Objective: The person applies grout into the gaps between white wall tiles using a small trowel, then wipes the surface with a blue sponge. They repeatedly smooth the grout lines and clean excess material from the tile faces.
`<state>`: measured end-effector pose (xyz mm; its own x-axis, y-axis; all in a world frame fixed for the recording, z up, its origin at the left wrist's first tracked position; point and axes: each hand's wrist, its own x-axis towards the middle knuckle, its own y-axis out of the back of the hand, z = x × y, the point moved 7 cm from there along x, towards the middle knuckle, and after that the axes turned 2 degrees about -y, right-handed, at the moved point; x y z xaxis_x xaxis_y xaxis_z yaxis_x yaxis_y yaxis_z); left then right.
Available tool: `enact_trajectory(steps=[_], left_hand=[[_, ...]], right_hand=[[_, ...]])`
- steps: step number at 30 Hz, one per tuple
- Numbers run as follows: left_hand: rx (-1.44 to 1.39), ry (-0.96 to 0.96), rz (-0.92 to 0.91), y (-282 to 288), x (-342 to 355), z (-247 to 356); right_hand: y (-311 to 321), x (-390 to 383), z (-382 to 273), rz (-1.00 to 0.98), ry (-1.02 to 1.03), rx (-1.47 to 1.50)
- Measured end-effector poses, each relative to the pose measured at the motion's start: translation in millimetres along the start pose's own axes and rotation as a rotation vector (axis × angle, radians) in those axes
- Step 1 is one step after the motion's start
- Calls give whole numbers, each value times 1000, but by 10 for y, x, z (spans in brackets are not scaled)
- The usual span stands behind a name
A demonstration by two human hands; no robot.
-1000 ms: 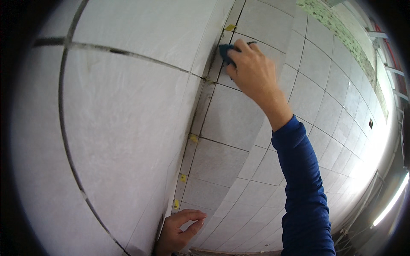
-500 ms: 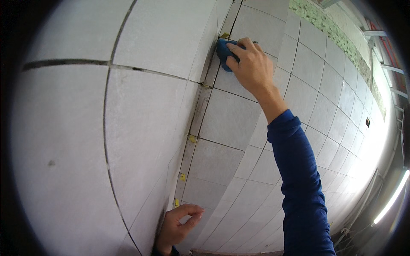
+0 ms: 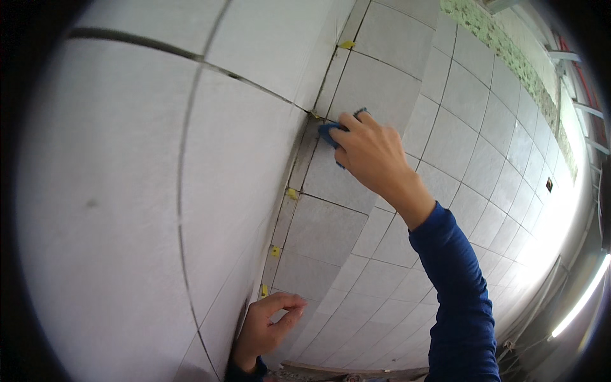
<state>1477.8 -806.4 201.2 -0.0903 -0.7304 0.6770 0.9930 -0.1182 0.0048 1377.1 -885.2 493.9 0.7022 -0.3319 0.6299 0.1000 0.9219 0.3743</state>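
Note:
My right hand [image 3: 375, 153] is pressed against the grey tiled wall [image 3: 331, 229], fingers bent around a crumpled blue cloth [image 3: 330, 135]. The cloth touches the tiles beside the narrow strip of cut tile [image 3: 299, 165] in the wall corner, just below a dark cross joint. Most of the cloth is hidden under my fingers. Low in the corner, my left hand [image 3: 270, 325] is curled, thumb and fingertips brought close together, with nothing visible in them. A yellow spacer clip [image 3: 264, 290] sits in the joint just above it.
Large pale tiles [image 3: 121, 159] with dark joints cover the adjoining wall at left. More yellow clips [image 3: 292, 193] stick out along the corner strip. Rough green-white wall [image 3: 496, 41] shows above the tiles. A lit tube lamp [image 3: 580, 296] stands at the right.
My right hand has slid the blue cloth down along the corner strip, exposing the yellow clip above. My left hand stays low in the corner, almost unmoved. The view has shifted slightly.

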Motion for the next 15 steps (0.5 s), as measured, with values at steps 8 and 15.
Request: enact_trajectory(steps=[8,15], left_hand=[[4,36,-3,-17,16,-54],[24,29,17,4,-10,-64]], right_hand=[[519,310,684,447,-259,115],[-150,100,330,457,-332,142]])
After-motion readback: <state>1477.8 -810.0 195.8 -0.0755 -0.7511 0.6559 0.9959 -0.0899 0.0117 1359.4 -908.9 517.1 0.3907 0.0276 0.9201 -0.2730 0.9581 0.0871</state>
